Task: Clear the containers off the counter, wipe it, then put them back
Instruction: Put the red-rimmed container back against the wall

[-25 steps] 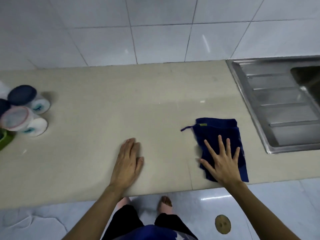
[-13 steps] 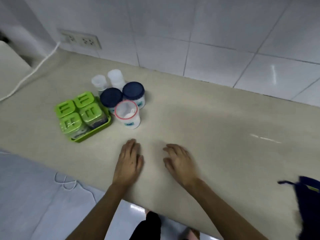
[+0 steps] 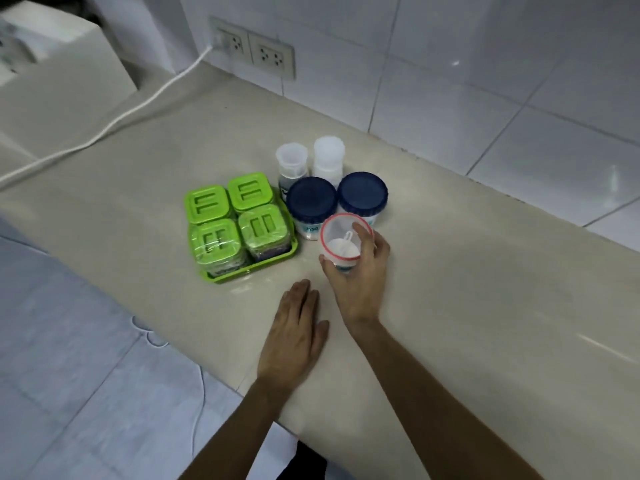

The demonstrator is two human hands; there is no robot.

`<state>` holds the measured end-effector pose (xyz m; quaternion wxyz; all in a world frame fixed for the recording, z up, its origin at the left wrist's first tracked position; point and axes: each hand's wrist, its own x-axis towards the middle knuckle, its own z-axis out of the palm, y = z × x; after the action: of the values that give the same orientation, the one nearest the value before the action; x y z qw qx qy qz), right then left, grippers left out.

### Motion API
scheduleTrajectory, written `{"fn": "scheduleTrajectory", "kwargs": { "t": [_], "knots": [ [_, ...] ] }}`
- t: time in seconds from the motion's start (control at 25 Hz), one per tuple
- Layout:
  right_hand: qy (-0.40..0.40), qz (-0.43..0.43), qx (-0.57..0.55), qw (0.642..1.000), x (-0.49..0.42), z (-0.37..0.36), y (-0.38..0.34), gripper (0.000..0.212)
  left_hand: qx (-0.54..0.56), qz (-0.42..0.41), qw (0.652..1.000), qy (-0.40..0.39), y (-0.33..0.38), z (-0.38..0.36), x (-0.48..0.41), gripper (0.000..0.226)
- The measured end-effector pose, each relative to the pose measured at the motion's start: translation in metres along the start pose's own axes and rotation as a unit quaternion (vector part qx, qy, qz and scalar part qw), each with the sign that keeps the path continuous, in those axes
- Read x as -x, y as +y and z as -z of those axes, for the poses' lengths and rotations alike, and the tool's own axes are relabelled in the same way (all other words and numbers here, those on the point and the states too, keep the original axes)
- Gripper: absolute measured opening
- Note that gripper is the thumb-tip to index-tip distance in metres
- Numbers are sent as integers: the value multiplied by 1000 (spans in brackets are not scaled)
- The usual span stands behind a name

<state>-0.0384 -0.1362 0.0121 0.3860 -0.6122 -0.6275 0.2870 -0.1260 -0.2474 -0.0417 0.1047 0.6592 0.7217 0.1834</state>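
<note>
Containers are clustered at frame centre on the counter [image 3: 467, 306]; the red-rimmed jar [image 3: 341, 245] is wrapped by the right hand [image 3: 360, 275], the left hand [image 3: 294, 337] laid flat. It should be kept upright, clear of the blue-lidded jars [image 3: 313, 202].

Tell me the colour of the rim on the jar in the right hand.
Red, around a clear lid on the jar gripped by the right hand; head view.
</note>
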Motion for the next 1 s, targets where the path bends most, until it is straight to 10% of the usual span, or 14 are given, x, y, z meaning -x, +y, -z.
{"fn": "scheduleTrajectory", "kwargs": {
  "t": [0.52,1.0],
  "knots": [
    [203,-154,94,962,-43,376,224,74,18,-269,961,-57,269,-117,-73,46],
    [193,-126,121,965,-138,485,332,76,46,-191,980,-26,351,-181,-89,45]
  ]
}}
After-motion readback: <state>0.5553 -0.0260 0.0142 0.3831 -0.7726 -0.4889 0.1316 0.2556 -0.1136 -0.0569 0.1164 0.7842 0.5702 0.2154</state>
